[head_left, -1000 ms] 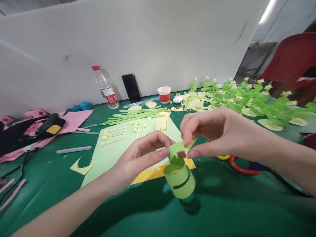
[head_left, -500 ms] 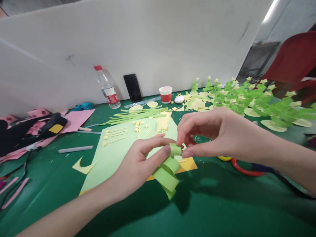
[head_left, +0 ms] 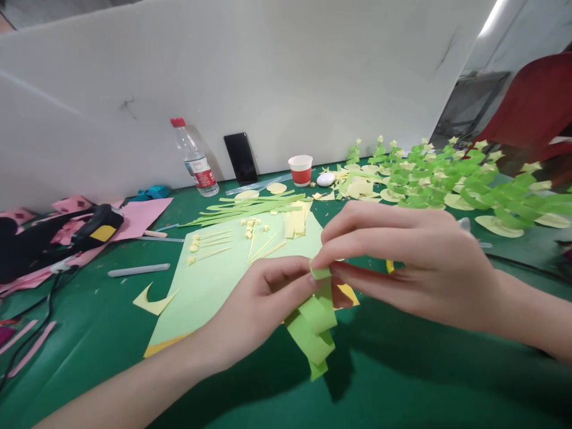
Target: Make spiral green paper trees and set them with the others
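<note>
The one camera rides on my head, above and behind my fingers, near enough that they fill the space just below its middle. It faces forward and down past them, across the green table to the white panel standing beyond.

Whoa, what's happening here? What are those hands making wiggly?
A person's left-hand grip and right-hand grip are both on some curly green paper, pinching it near its top while the rest hangs below. Behind the hands, thin yellow sticks lie on a pale green sheet, with loose green strips just beyond. Toward the back right is a crowd of curly green paper plants topped with pale stars.
</note>
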A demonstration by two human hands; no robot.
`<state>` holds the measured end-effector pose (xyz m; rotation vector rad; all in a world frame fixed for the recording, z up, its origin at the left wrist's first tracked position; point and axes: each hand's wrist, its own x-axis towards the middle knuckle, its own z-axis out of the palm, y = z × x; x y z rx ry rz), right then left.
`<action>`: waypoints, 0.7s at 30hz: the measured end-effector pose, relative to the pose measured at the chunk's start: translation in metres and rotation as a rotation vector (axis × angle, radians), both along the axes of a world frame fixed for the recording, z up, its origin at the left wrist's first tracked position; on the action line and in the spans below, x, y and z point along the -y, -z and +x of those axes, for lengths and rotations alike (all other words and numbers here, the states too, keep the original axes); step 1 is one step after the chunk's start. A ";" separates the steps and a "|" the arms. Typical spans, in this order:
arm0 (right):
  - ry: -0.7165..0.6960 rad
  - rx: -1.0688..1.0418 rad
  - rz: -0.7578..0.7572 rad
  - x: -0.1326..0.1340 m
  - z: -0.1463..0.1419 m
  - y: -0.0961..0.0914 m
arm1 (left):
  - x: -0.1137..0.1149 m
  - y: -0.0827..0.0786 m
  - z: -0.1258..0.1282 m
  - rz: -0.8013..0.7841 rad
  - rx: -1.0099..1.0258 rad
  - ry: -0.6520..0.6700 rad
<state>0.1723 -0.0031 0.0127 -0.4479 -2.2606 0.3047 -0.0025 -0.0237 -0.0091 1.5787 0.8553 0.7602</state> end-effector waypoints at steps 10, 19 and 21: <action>-0.006 -0.082 -0.586 -0.003 -0.004 0.002 | -0.001 -0.001 -0.002 -0.033 -0.061 -0.012; 0.062 -0.225 -0.652 -0.014 0.006 -0.003 | -0.003 0.011 0.004 -0.076 -0.167 0.081; 0.124 -0.292 -0.625 -0.018 0.012 -0.006 | -0.003 0.013 0.005 -0.063 -0.176 0.133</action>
